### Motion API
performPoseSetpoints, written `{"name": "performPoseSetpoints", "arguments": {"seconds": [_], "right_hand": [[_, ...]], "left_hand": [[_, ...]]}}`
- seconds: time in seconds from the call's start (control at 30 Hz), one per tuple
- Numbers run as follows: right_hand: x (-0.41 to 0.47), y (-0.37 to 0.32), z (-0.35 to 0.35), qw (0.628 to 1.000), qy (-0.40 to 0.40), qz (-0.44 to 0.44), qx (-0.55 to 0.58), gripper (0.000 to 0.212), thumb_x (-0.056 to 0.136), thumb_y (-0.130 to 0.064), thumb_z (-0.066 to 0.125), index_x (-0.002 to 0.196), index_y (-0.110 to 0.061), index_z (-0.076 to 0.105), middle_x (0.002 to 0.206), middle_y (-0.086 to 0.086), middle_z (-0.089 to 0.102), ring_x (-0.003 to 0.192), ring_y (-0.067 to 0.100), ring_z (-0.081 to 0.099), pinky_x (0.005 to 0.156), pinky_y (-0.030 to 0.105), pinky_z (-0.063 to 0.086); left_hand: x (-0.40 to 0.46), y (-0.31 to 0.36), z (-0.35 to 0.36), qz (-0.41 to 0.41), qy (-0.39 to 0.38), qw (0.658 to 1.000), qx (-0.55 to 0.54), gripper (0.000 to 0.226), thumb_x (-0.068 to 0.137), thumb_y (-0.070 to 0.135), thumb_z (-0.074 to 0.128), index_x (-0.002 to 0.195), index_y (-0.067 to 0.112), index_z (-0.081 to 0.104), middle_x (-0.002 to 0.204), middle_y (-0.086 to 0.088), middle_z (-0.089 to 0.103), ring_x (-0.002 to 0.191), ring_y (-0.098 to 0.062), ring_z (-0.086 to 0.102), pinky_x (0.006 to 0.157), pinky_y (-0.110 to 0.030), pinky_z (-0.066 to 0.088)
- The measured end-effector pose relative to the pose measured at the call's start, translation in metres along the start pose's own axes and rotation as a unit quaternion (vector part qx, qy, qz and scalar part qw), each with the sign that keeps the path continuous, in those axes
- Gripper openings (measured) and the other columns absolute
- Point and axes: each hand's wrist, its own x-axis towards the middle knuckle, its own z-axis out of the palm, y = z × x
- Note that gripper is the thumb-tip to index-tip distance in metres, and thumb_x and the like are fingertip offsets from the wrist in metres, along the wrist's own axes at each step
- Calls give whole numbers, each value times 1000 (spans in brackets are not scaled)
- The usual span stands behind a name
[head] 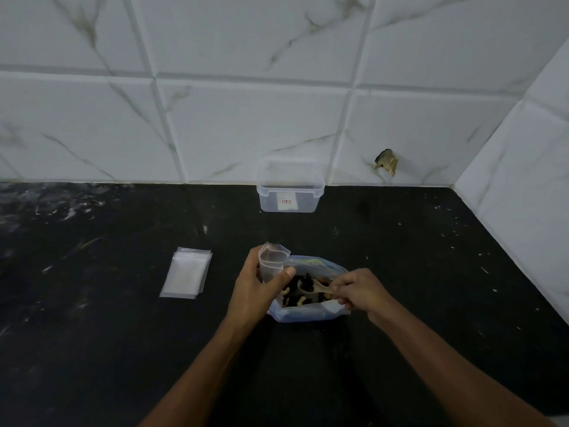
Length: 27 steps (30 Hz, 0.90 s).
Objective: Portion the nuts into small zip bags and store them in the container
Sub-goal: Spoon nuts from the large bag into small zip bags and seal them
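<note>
My left hand (257,283) grips a small clear zip bag (272,260), held upright with its mouth open, right beside a large open bag (308,314) of mixed nuts (297,298) on the black counter. My right hand (358,292) pinches the handle of a pale spoon (318,287) whose bowl lies inside the large bag, over the nuts. A clear plastic container (289,192) without a lid stands against the wall, behind the bags.
A flat stack of small zip bags (187,272) lies to the left of my hands. The black counter (92,318) meets tiled walls at the back and on the right. A chipped hole (386,161) marks the back wall.
</note>
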Motion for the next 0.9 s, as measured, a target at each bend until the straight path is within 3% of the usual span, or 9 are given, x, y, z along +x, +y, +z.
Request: {"name": "performPoseSetpoints", "arguments": {"seconds": [0.23, 0.4, 0.5, 0.6, 0.73, 0.83, 0.9], "right_hand": [[-24, -29, -42, 997, 0, -30, 72, 17, 93, -5, 58, 96, -11, 73, 95, 11, 70, 76, 13, 61, 66, 24, 51], [-48, -67, -62, 991, 22, -103, 78, 17, 92, -5, 59, 95, -14, 74, 89, 7, 71, 72, 10, 61, 61, 20, 49], [-56, -80, -56, 986, 46, -162, -11, 17, 92, -9, 60, 94, -19, 73, 82, 0, 70, 70, 6, 62, 60, 17, 47], [-60, -83, -39, 948, 111, -247, -169, 16, 94, -14, 59, 95, -23, 73, 77, -10, 66, 65, -1, 61, 56, 11, 45], [-63, -80, -16, 862, 138, -338, -352, 13, 92, -14, 58, 100, -15, 68, 96, 2, 62, 81, 13, 57, 71, 26, 47], [-65, -74, -5, 814, 130, -391, -409, 21, 76, -13, 77, 94, -13, 66, 90, 4, 59, 73, 12, 49, 63, 24, 40], [-67, -71, -4, 810, 134, -400, -407, 28, 66, -10, 84, 88, -10, 68, 84, 6, 62, 69, 14, 54, 58, 25, 43]], "left_hand": [[5, 11, 8, 28, 27, 999, 27, 45, 82, 29, 78, 117, 42, 52, 115, 15, 64, 105, 4, 61, 78, -16, 52], [11, 14, 16, 47, 43, 996, 67, 45, 79, 33, 79, 111, 48, 51, 114, 14, 63, 105, 0, 61, 80, -18, 50], [16, 15, 21, 50, 40, 995, 78, 50, 79, 36, 79, 120, 40, 51, 117, 13, 62, 108, -2, 60, 81, -18, 50], [17, 13, 27, 50, 41, 995, 77, 53, 79, 37, 79, 123, 39, 50, 117, 11, 63, 107, -3, 61, 84, -23, 53], [16, 12, 30, 55, 35, 996, 63, 46, 79, 34, 78, 115, 45, 51, 113, 12, 65, 104, -3, 63, 86, -30, 56], [13, 14, 31, 68, 24, 996, 56, 45, 81, 29, 78, 111, 48, 51, 111, 13, 65, 103, 0, 63, 82, -20, 53], [11, 15, 31, 66, 21, 996, 52, 46, 81, 28, 77, 110, 50, 49, 112, 14, 63, 102, 3, 62, 78, -14, 50]]}}
